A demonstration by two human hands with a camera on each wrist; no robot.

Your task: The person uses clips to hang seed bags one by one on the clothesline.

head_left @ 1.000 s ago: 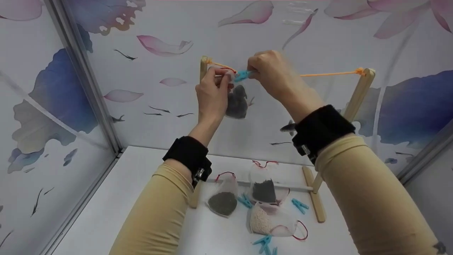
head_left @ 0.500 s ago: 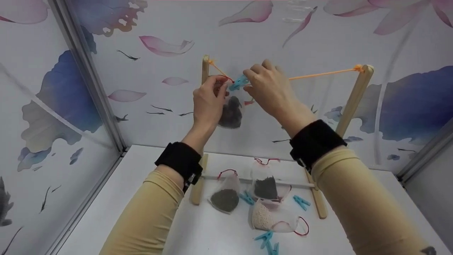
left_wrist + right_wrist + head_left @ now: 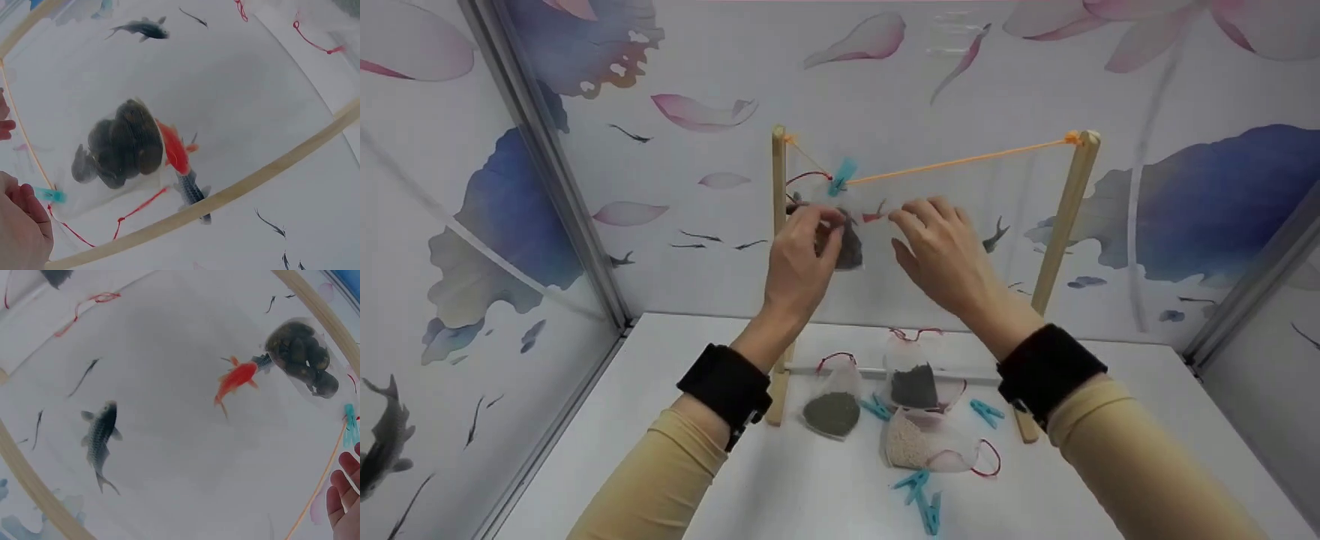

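Note:
A mesh drawstring bag (image 3: 851,246) with dark lumps in it hangs from an orange cord (image 3: 960,160), held there by a blue clothespin (image 3: 842,177). The left hand (image 3: 801,255) is just below the clothespin, covering part of the bag in the head view. Its fingers are loosely bent; in the left wrist view this hand (image 3: 25,225) grips nothing and the bag (image 3: 126,146) hangs apart from it. To the right of the bag, the right hand (image 3: 941,251) is in the air with relaxed, spread fingers, holding nothing. The bag's red drawstring (image 3: 76,233) dangles loose.
Two wooden posts (image 3: 1065,225) carry the cord. On the white table (image 3: 675,390) lie a green-filled bag (image 3: 832,412), a dark-filled bag (image 3: 913,386), a bag of pale grains (image 3: 907,442) and several blue clothespins (image 3: 987,412). A painted wall panel (image 3: 720,285) stands behind.
Both hands have let go of the clothespin and bag and moved down, the right hand also farther from the clothespin. The bag now hangs from the sagging cord by the clothespin.

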